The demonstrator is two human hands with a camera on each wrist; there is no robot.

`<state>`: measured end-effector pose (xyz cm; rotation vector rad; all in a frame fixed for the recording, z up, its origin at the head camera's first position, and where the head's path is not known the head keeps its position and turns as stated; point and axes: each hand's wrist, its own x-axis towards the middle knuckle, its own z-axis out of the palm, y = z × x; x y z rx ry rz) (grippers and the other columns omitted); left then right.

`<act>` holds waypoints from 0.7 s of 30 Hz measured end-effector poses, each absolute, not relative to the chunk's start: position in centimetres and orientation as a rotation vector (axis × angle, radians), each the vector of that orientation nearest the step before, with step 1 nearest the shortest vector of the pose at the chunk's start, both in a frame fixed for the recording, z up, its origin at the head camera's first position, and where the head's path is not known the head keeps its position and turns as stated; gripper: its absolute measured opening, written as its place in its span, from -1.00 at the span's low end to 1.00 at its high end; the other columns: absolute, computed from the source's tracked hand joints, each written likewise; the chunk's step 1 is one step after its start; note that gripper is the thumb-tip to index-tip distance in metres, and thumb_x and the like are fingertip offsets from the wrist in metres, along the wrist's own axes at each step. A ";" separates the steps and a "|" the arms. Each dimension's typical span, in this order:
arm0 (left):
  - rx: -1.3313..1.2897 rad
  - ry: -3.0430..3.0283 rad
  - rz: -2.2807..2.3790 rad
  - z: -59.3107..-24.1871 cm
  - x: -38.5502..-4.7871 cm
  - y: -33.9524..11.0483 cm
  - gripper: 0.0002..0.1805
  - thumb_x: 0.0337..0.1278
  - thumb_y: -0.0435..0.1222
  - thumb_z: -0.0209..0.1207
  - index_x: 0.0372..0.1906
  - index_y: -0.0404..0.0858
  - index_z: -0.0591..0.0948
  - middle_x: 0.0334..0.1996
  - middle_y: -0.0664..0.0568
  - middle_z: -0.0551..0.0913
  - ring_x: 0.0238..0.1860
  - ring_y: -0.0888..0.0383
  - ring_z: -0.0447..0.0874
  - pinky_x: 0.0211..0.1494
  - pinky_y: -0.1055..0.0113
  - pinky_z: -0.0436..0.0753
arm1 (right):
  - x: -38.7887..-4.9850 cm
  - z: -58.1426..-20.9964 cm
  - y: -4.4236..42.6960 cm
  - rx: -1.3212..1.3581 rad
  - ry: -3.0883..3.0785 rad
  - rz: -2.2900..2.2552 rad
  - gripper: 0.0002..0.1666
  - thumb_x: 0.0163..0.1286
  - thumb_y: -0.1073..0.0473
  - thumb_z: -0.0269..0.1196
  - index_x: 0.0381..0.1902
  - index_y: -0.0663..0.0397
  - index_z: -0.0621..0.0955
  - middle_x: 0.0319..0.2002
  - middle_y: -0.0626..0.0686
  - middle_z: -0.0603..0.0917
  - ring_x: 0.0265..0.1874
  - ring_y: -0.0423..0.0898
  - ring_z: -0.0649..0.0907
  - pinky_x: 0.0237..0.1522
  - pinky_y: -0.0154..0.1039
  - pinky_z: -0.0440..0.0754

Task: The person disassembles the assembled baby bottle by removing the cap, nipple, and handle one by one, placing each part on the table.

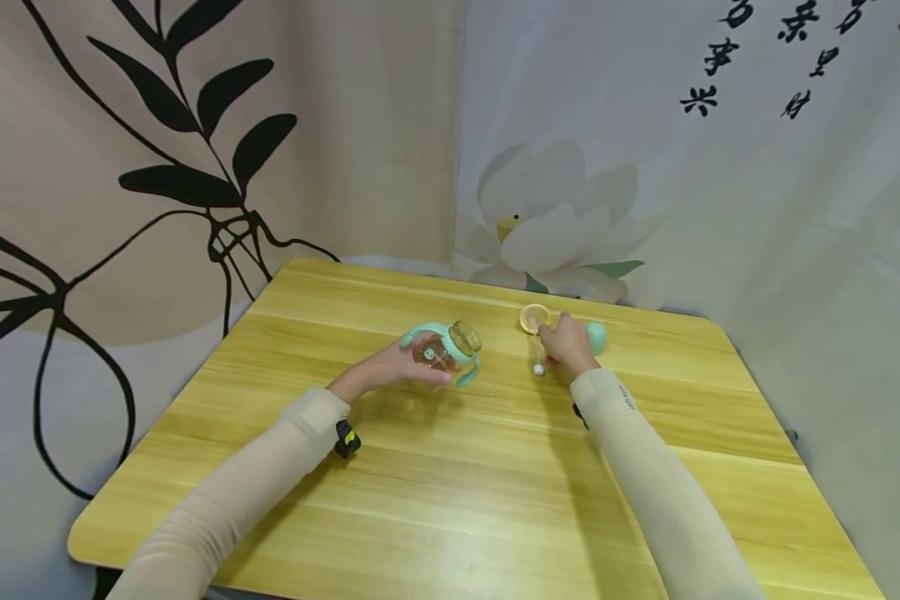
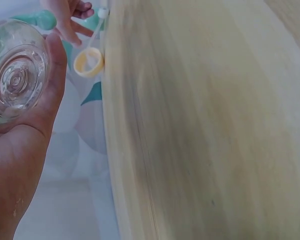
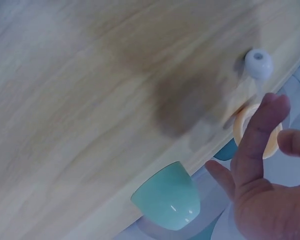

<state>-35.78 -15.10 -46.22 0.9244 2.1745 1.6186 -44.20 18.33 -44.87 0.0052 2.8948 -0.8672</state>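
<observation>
My left hand [image 1: 401, 367] grips a clear baby bottle [image 1: 433, 353] with mint-green side handles, tilted above the table, its uncovered neck pointing up and right. The bottle's round base [image 2: 17, 80] faces the left wrist view. At the far side, my right hand [image 1: 567, 346] is at a straw piece with a yellow ring [image 1: 534, 318] and a white weighted end [image 3: 258, 63]. Thumb and forefinger stand apart around the straw piece, the other fingers loosely spread; contact is unclear. A mint-green cap [image 3: 167, 197] rests on the table just right of that hand.
The wooden table [image 1: 435, 500] has rounded corners. Behind it hangs a printed curtain [image 1: 375, 125] with leaves, a lotus and black writing, close to the far edge. A wrist camera [image 1: 347, 438] sits at my left cuff.
</observation>
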 end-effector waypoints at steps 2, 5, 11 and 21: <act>0.929 2.192 1.609 -46.2 -35.8 -14.9 -0.47 0.30 -0.19 0.42 0.30 -0.19 0.55 0.10 -0.11 0.68 0.17 -0.03 0.64 0.25 0.07 0.67 | -43.9 -44.7 18.4 0.001 2.911 -0.851 -0.12 0.68 -0.07 -0.02 0.64 0.45 0.06 -0.55 0.14 0.69 -0.60 0.04 0.76 -0.02 -0.11 0.70; 0.935 2.206 1.613 -45.9 -35.9 -14.7 -0.47 0.31 -0.19 0.41 0.31 -0.18 0.54 0.11 -0.10 0.69 0.19 -0.04 0.64 0.27 0.03 0.66 | -43.5 -44.2 18.3 -0.018 2.975 -0.837 -0.13 0.68 -0.07 -0.02 0.64 0.44 0.06 -0.16 0.36 0.75 -0.22 0.23 0.78 0.19 0.06 0.66; 0.933 2.201 1.639 -44.9 -36.4 -14.8 -0.48 0.32 -0.16 0.40 0.30 -0.17 0.54 0.12 -0.13 0.68 0.20 -0.06 0.62 0.22 0.04 0.69 | -42.6 -42.2 17.3 -0.212 3.101 -0.965 -0.26 0.67 -0.09 0.02 0.55 0.31 0.31 0.37 0.40 0.49 0.19 0.37 0.63 0.18 0.24 0.65; 1.011 2.184 1.719 -41.7 -38.6 -14.4 -0.51 0.33 -0.17 0.38 0.27 -0.19 0.55 0.08 -0.24 0.63 0.02 -0.10 0.71 -0.05 0.06 0.79 | -40.6 -39.1 15.7 -0.814 2.401 -1.255 -0.46 0.72 -0.08 0.09 0.40 0.14 0.57 -0.01 0.26 0.73 -0.14 0.19 0.76 -0.13 -0.09 0.73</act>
